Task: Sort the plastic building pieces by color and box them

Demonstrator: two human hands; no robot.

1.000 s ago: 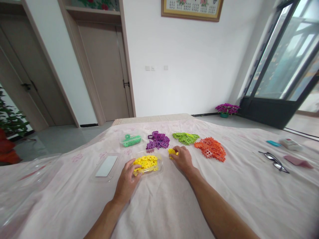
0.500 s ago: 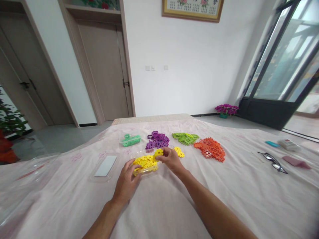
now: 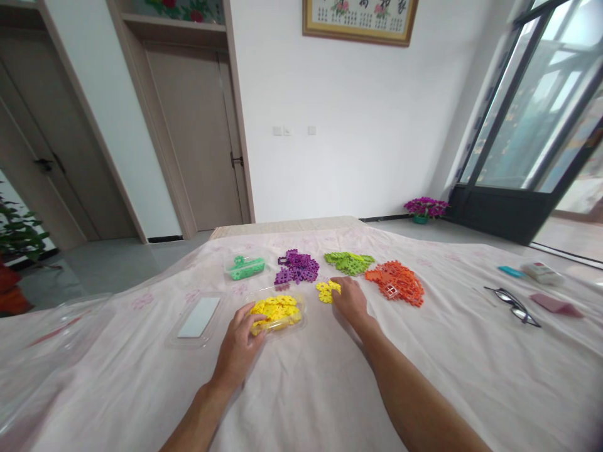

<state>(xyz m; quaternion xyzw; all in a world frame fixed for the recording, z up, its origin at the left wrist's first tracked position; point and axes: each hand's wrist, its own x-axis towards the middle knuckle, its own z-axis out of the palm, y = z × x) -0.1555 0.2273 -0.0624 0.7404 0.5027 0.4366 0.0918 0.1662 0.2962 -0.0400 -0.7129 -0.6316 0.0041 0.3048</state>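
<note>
A clear plastic box (image 3: 304, 309) filled with yellow snowflake-shaped building pieces (image 3: 276, 307) stands in front of me. My left hand (image 3: 242, 336) grips its left end, thumb at the near side and fingers over the rim. To the right of the box, a few loose yellow snowflake pieces (image 3: 324, 292) lie on the cloth. Over their right side is my right hand (image 3: 352, 302), its thumb and finger curled about a yellow piece; the other fingers are hidden behind the hand.
Beyond lie a purple pile (image 3: 296, 267), a light green pile (image 3: 349, 262) and an orange pile (image 3: 398, 282) of pieces. A clear box of green pieces (image 3: 247, 269) stands at the back left. A clear lid (image 3: 198, 319) lies left; glasses (image 3: 514, 306) lie right.
My right hand has moved right, from the box's edge to the loose yellow pieces on the cloth. The yellow piece it held over the box is out of its fingers. The left hand stays.
</note>
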